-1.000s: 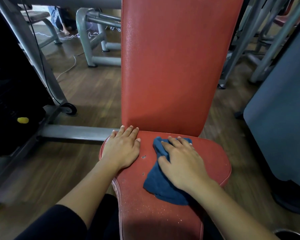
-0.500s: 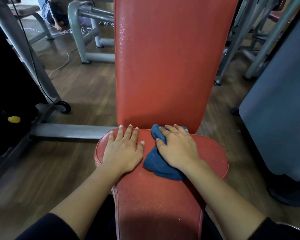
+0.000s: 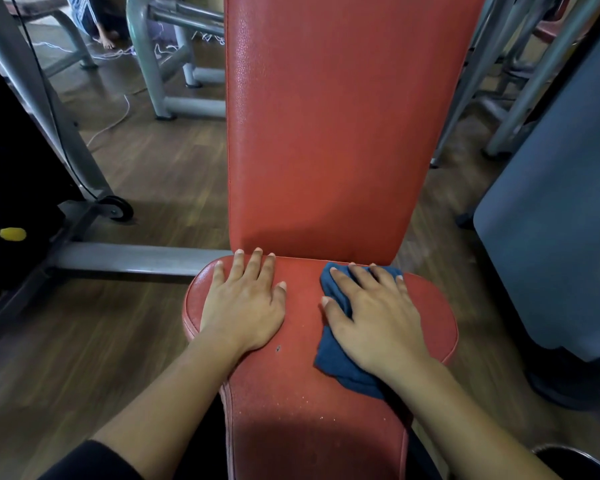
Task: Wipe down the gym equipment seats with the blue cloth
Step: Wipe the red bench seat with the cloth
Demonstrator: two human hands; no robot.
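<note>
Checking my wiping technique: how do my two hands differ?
The left hand lies on the bare red seat; the right hand presses the blue cloth. The left hand sits at the seat's left edge, the right hand toward its right. Both lie flat, fingers toward the backrest.

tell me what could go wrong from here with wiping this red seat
1. The left hand lies flat on the seat, so the patch under it may go unwiped.
2. The right hand presses the blue cloth with straight fingers, not gripping it; the bunched cloth could slip out or clean only a narrow strip.
3. The blue cloth sits near the backrest; the pale specks on the seat's near part could be missed.
</note>
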